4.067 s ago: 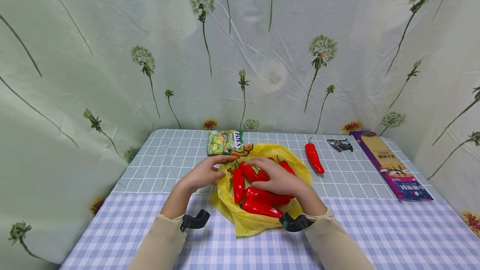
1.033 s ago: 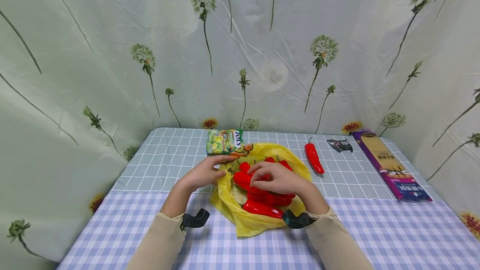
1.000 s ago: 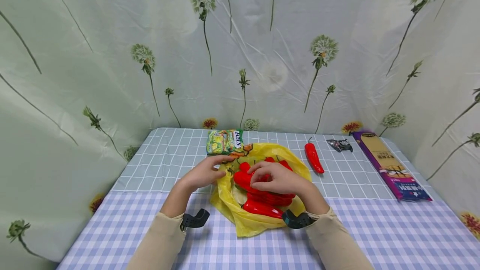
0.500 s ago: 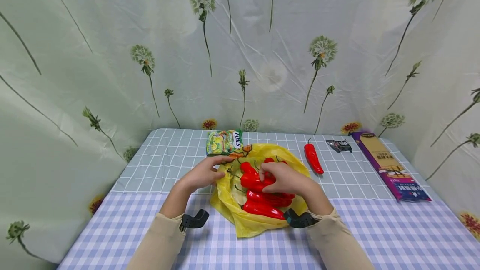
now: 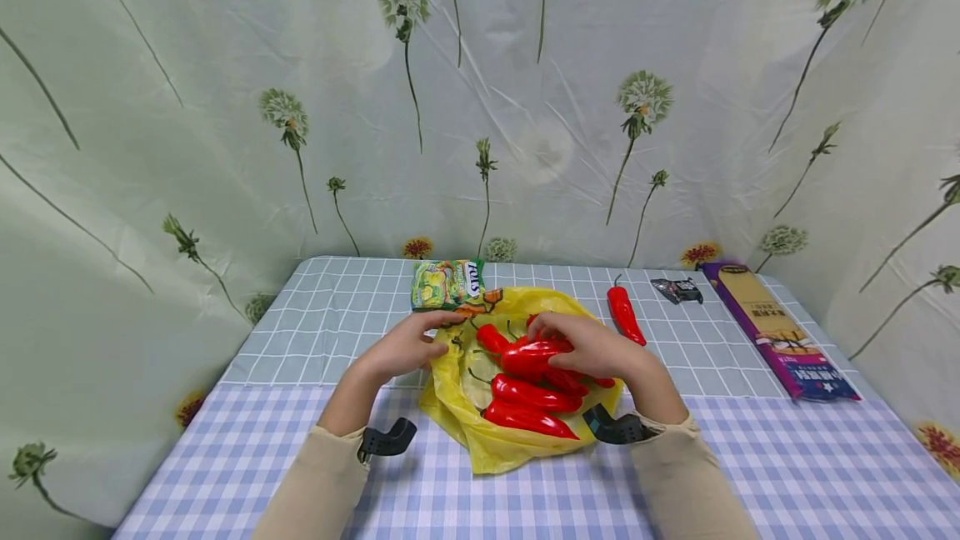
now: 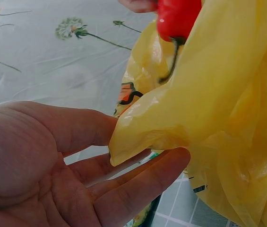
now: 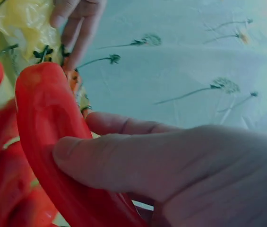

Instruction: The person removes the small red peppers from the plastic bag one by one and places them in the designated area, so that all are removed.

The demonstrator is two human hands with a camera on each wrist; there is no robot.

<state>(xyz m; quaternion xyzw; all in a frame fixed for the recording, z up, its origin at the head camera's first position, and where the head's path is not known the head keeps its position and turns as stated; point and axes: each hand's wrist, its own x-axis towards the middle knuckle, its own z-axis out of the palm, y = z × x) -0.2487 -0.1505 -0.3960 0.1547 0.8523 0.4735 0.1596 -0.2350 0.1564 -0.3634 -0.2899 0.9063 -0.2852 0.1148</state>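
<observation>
A yellow plastic bag [image 5: 450, 407] lies spread at the table's middle, with several red chili peppers [image 5: 528, 419] in its opening. My left hand [image 5: 405, 344] is at the bag's left rim. In the left wrist view, the bag's edge runs between the thumb and the fingers [image 6: 138, 191]. My right hand [image 5: 603, 348] pinches one red chili pepper [image 5: 525, 359] over the pile, its tip end pointing toward me in the right wrist view. The thumb [image 7: 90, 158] presses on its side, and the other fingertips are partly hidden behind it.
Behind the bag lies a green-yellow candy packet [image 5: 446, 283]. To the right are a lone red chili pepper [image 5: 624, 315], a small black packet [image 5: 677, 290] and a long purple package [image 5: 780, 332]. A floral curtain [image 5: 547, 107] hangs beyond the table's back edge.
My right hand, earlier spread over the peppers, has gripped one and moved right with it, uncovering others beneath. My left hand stays at the bag's rim.
</observation>
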